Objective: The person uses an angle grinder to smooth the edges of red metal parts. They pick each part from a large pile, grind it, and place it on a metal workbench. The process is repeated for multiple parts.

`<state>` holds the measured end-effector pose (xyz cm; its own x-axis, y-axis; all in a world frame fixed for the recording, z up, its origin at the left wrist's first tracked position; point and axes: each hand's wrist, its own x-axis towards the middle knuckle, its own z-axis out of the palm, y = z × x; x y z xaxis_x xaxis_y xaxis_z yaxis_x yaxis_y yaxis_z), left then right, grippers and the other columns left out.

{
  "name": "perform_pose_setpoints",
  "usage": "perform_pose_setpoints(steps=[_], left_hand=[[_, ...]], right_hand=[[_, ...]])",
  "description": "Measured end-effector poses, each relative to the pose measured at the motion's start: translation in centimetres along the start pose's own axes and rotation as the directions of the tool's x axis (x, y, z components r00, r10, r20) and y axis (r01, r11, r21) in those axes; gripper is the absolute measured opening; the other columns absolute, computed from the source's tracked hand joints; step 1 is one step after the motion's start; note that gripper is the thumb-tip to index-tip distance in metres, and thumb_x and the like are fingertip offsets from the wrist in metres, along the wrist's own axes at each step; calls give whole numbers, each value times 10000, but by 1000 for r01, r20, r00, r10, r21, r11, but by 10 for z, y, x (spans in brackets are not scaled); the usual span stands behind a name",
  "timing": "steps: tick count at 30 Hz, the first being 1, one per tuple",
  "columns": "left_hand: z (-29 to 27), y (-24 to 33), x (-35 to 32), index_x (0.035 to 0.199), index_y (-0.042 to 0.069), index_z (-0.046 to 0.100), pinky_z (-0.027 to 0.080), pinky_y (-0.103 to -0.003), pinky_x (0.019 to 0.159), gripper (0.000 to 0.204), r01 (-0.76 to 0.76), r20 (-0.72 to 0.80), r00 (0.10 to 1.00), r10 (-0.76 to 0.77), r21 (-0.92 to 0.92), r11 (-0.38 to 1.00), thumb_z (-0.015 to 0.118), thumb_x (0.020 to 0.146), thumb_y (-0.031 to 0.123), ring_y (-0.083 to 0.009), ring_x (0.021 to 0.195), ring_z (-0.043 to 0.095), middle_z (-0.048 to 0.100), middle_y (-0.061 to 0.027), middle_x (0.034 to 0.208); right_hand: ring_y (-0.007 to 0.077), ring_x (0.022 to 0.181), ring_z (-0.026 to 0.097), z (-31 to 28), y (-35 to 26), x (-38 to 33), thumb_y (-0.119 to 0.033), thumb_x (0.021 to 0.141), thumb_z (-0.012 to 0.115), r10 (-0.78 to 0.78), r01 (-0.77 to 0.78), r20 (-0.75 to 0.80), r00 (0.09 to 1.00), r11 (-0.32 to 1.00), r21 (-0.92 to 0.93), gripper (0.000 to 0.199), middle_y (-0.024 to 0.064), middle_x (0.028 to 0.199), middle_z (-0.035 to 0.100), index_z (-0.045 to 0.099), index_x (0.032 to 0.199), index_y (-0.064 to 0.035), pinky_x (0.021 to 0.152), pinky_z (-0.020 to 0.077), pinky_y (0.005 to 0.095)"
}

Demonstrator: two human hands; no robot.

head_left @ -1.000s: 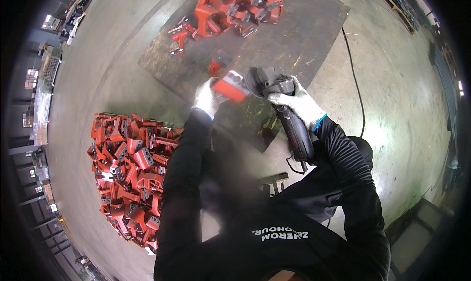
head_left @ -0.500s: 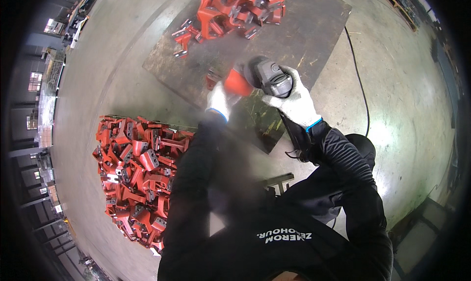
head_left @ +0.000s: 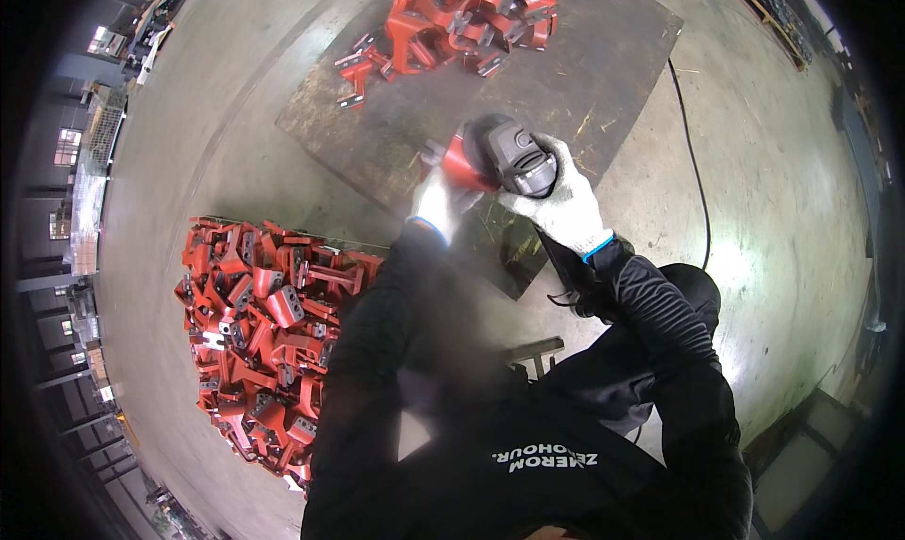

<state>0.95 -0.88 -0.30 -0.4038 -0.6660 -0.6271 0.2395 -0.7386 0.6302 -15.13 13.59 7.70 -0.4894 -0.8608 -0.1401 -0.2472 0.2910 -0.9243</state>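
Observation:
My left hand [head_left: 439,203], in a white glove, is closed on a red metal bracket [head_left: 464,166] above the near side of a dark metal plate [head_left: 594,64]. Gloved as well, my right hand [head_left: 568,201] grips a grey and black angle grinder [head_left: 524,160] by its front body. The disc side of the grinder lies against or just beside the bracket; its disc is mostly hidden, so I cannot tell whether they touch. Part of the bracket is covered by my left fingers and the grinder.
Several red brackets [head_left: 471,17] lie heaped at the plate's far end. A large pile of similar brackets [head_left: 264,323] stands at my left. A black cable [head_left: 691,144] runs along the concrete floor [head_left: 773,172] at right. A metal stand [head_left: 537,349] shows near my legs.
My left hand and the bracket have shifted slightly right, and the bracket has turned in my grip. The grinder has tilted a little and remains in my right hand.

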Motion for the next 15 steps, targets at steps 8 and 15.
perform_pose_setpoints(steps=[8, 15], left_hand=[[-16, 7, 15, 1361, 101, 589, 570, -532, 1048, 383, -27, -64, 998, 21, -90, 996, 499, 1104, 370, -315, 1209, 643, 636, -127, 1331], [-31, 25, 18, 1288, 42, 603, 591, -516, 1030, 374, -50, -17, 999, 48, -187, 981, 579, 1073, 347, -321, 1175, 644, 627, -153, 1288]], right_hand=[[347, 1262, 660, -7, 9, -5, -415, 688, 967, 44, -43, 13, 999, 993, -113, 997, 211, 1326, 678, 463, 1482, -81, 1066, 522, 425], [349, 1246, 671, -14, 33, -3, -398, 704, 963, 44, -41, 12, 999, 982, -185, 968, 214, 1323, 682, 465, 1477, -95, 1058, 527, 426]])
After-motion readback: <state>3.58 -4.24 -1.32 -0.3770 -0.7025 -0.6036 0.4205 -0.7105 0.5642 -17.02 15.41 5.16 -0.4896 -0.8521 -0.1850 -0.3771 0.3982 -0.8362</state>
